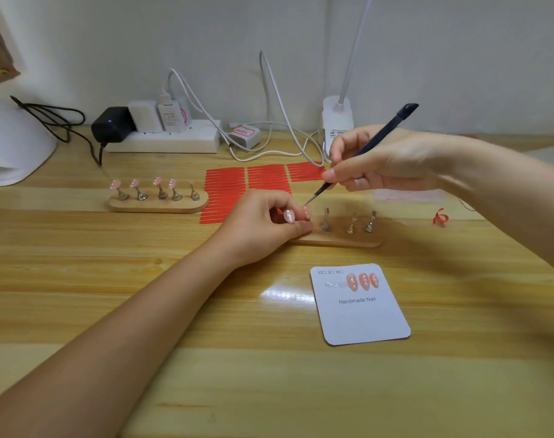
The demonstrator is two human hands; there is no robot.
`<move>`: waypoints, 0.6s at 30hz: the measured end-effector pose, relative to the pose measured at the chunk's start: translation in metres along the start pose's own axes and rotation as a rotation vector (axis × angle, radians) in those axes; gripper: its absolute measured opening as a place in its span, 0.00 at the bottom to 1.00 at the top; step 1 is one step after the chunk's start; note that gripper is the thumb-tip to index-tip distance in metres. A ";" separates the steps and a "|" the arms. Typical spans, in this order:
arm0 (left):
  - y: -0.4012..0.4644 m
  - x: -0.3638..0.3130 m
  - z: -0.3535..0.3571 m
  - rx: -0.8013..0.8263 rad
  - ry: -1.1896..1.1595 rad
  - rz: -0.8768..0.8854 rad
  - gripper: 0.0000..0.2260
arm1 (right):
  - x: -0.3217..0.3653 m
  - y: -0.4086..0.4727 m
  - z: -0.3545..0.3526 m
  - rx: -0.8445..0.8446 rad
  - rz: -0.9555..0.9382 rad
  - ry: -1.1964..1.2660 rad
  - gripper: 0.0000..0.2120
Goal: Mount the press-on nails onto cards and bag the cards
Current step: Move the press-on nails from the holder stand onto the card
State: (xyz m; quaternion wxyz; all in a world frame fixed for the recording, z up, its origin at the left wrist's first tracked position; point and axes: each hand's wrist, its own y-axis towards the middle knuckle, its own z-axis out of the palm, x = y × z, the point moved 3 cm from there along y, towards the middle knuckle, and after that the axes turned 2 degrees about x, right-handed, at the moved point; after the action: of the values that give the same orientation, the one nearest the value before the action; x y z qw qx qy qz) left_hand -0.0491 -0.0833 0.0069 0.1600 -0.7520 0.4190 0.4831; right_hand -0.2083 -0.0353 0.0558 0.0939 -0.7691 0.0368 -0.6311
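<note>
Above wooden stand [338, 240], left hand [263, 227] pinching pink nail [306, 212]; right hand [379, 159] gripping dark tweezers [357, 153], tip touching nail.

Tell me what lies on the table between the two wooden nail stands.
In the head view, red strip sheets lie between the left stand and the right stand; the left hand rests there too.

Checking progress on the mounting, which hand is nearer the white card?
Left. The left hand sits just behind the white card at the near stand; the right hand is raised farther back, holding tweezers.
</note>
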 end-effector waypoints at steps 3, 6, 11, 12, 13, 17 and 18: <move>0.000 0.000 0.001 -0.004 0.003 0.000 0.11 | 0.003 -0.002 0.002 -0.002 -0.004 -0.049 0.08; -0.001 0.001 0.001 -0.011 0.014 0.003 0.11 | 0.002 -0.007 0.002 -0.025 -0.021 -0.032 0.08; -0.002 0.001 0.001 -0.023 0.036 0.019 0.10 | -0.003 -0.014 0.004 -0.052 -0.057 0.003 0.09; -0.001 0.001 0.001 -0.023 0.046 0.018 0.10 | -0.004 -0.016 0.005 -0.057 -0.065 0.000 0.09; -0.001 0.002 0.001 -0.021 0.056 0.015 0.10 | -0.004 -0.017 0.005 -0.064 -0.072 -0.009 0.09; 0.000 0.003 0.001 -0.020 0.078 0.006 0.09 | -0.005 -0.023 0.009 -0.075 -0.110 -0.065 0.08; 0.000 0.003 0.001 -0.019 0.080 0.005 0.09 | -0.004 -0.025 0.010 -0.079 -0.125 -0.077 0.08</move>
State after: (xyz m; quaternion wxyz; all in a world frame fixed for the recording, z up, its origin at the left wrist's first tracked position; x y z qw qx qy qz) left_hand -0.0492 -0.0838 0.0038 0.1346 -0.7712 0.4224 0.4569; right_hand -0.2010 -0.0093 0.0545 0.0251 -0.7968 0.0097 -0.6037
